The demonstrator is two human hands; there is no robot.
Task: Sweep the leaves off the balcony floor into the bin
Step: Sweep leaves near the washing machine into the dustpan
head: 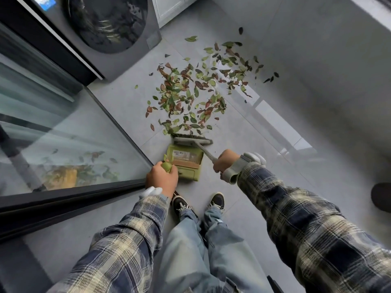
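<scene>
Leaves (188,89) lie scattered on the floor (275,144), ahead of the dustpan (186,159).
The pan handle is gripped by the left hand (161,176), the broom (192,138) by the right hand (225,161); a hard stroke could flick leaves past the pan.

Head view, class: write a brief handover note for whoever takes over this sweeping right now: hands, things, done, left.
Left hand grips the dustpan by its handle; it rests on the floor, mouth toward the leaves.
Right hand grips the brush handle; the brush head sits at the pan's mouth, at the pile's near edge.
Done: leaves loosely gathered, pan holds almost none.
Left: sweep the leaves in, then empty into the bin, not in view.
</scene>
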